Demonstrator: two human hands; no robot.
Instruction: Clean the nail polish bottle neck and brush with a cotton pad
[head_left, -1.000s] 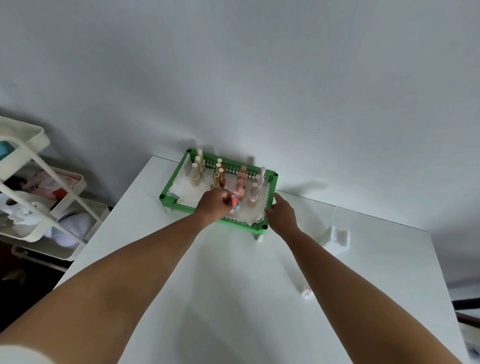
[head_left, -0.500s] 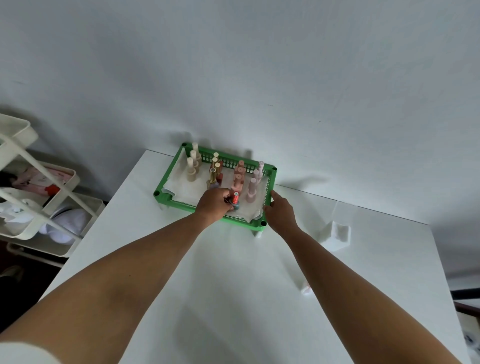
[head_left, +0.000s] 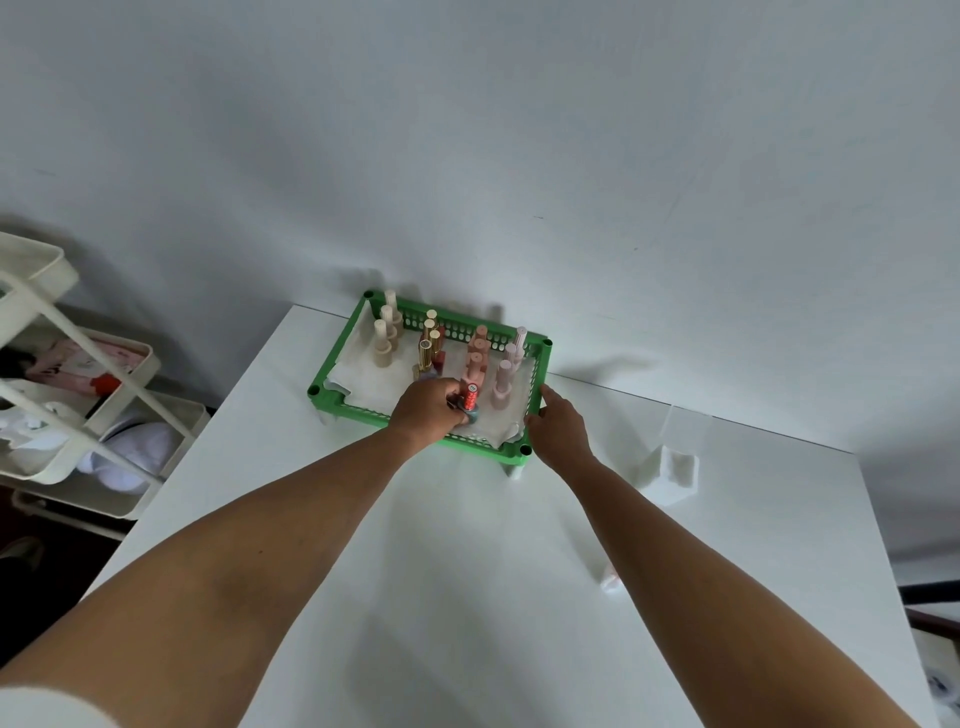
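From the head view, the job looks to be at its very start: picking one bottle out of the stock. The left hand (head_left: 426, 408) reaches into the green basket (head_left: 431, 418) at the far edge of the white tabletop (head_left: 467, 597), its grip curled closed around the base of a nail polish bottle (head_left: 470, 402) with a red-orange cap and a bluish-grey body. The bottle stands upright near the basket's front wall, on the white paper lining (head_left: 358, 374); whether it has left the lining cannot be told. The right hand (head_left: 558, 428) rests on the basket's right front corner, thumb along the rim and fingers wrapped over the outside, a closed hold that seems meant to steady it.

Behind the chosen bottle stand rows of other polish bottles (head_left: 475, 358) in beige, gold and pink, all capped. A small clear holder with white pads (head_left: 675, 465), probably the cotton pads, sits on the tabletop to the right, well apart from the basket. A white trolley (head_left: 78, 410) stands off to the left.

The next move, as I judge it, calls for lifting the bottle straight up clear of its neighbours, bringing it nearer, unscrewing the cap and fetching a pad.

No brand or label can be read; the cap's markings are too small.
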